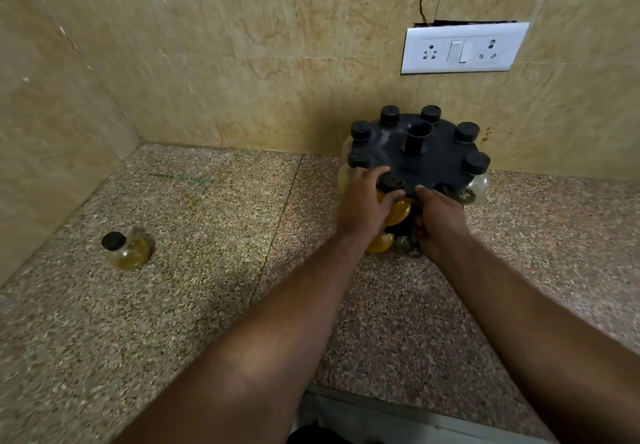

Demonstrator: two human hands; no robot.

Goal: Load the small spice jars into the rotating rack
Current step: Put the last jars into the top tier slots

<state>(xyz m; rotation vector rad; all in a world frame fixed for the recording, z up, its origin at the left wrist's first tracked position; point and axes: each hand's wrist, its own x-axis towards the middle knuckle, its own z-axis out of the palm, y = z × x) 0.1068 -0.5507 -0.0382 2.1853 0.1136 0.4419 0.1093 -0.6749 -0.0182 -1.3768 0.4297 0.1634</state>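
Note:
A black round rotating rack stands on the granite counter against the wall, with several black-capped jars hanging in slots around its top rim. My left hand grips a small jar with yellow contents at the rack's near edge, its black cap sitting in a slot. My right hand is wrapped around the rack's lower front, just right of that jar; what its fingers hold is hidden. Another small jar, black cap and yellowish contents, stands alone on the counter far to the left.
A tiled wall rises right behind the rack, with a white socket and switch plate above it. A side wall closes the counter on the left. The speckled counter runs to a front edge near my body.

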